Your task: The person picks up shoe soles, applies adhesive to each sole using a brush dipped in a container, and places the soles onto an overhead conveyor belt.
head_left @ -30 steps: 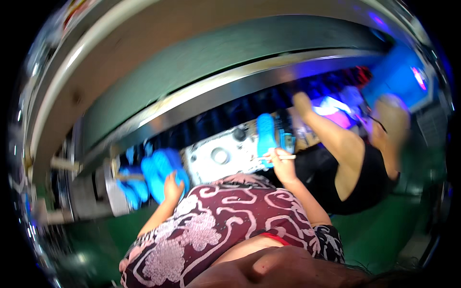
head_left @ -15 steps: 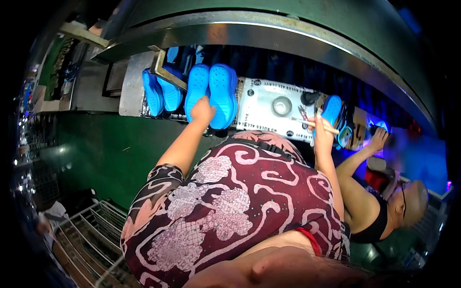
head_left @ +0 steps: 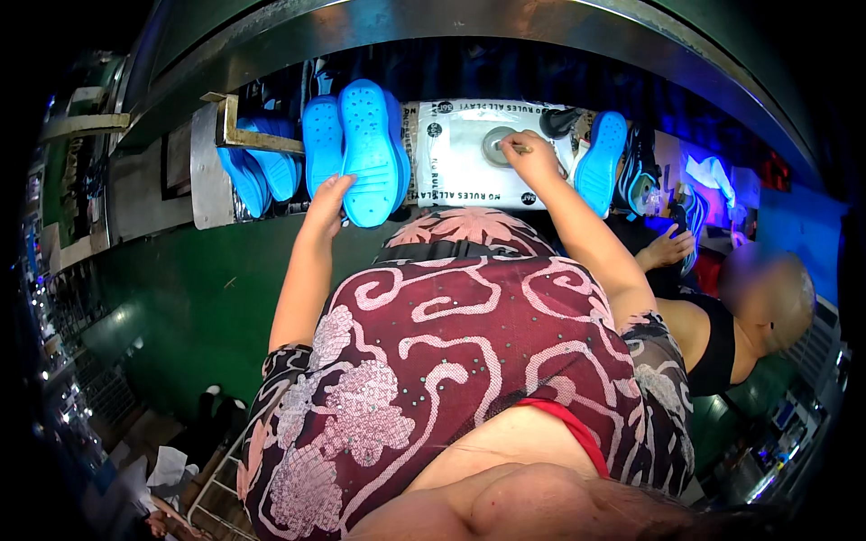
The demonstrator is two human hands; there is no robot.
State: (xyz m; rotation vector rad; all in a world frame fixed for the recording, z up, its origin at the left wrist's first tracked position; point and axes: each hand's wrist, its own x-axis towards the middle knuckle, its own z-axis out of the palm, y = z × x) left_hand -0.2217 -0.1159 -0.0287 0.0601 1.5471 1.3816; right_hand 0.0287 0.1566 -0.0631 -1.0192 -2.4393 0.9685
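My left hand [head_left: 328,209] pinches the heel of a blue foam shoe sole [head_left: 365,135], with the thumb on top. That sole has small holes at its front and ridges toward the heel, and it overlaps another blue sole [head_left: 323,144] on its left. My right hand [head_left: 534,160] is closed round a brush [head_left: 522,148] over a small round bowl [head_left: 494,144]. The brush's tip is hidden by the hand and bowl. The bowl stands on a white printed plastic sheet [head_left: 451,171].
More blue soles [head_left: 271,158] lie at the left by a metal bracket [head_left: 262,140]. A single blue sole [head_left: 600,162] and a dark object [head_left: 561,121] are right of the sheet. A metal rail [head_left: 433,32] crosses the far side. A co-worker's hand [head_left: 667,248] works at the right.
My right hand has swung left with the brush, from beside the sheet to the bowl. My left hand has shifted from lying over the soles to holding the right-hand one by its heel.
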